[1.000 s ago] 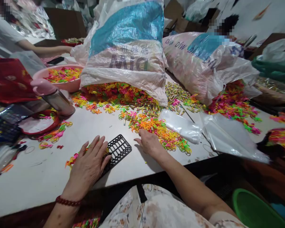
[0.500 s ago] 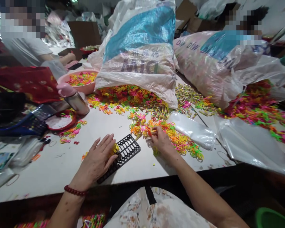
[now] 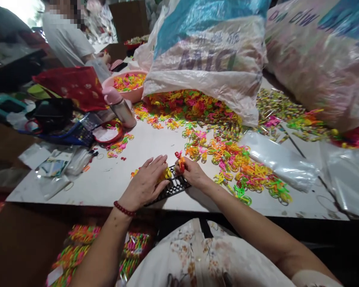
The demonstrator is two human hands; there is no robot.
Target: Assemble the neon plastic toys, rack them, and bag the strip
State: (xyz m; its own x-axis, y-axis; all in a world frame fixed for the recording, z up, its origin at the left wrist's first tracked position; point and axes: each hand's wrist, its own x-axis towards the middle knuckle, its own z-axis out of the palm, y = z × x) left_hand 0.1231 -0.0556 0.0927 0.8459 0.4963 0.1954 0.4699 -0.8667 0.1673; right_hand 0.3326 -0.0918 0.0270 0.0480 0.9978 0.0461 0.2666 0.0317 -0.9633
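My left hand (image 3: 145,183) lies flat, fingers stretched out, on a black plastic grid tray (image 3: 175,186) near the table's front edge, with small yellow pieces (image 3: 166,173) under its fingertips. My right hand (image 3: 192,172) is over the grid's far end, pinching a small red-orange plastic piece (image 3: 180,160). Just beyond my right hand spreads a heap of bright neon plastic pieces (image 3: 242,167).
A big white-and-blue sack (image 3: 209,59) spills more pieces onto the white table (image 3: 107,183). Clear plastic bags (image 3: 278,159) lie at the right. A pink bowl (image 3: 128,85), a pink-capped bottle (image 3: 119,107) and clutter sit at the left. Another person (image 3: 68,36) works at the far left.
My right hand left the heap with a red-orange piece and came back over the grid. My left hand stayed on the grid. The view shifted left and closer.
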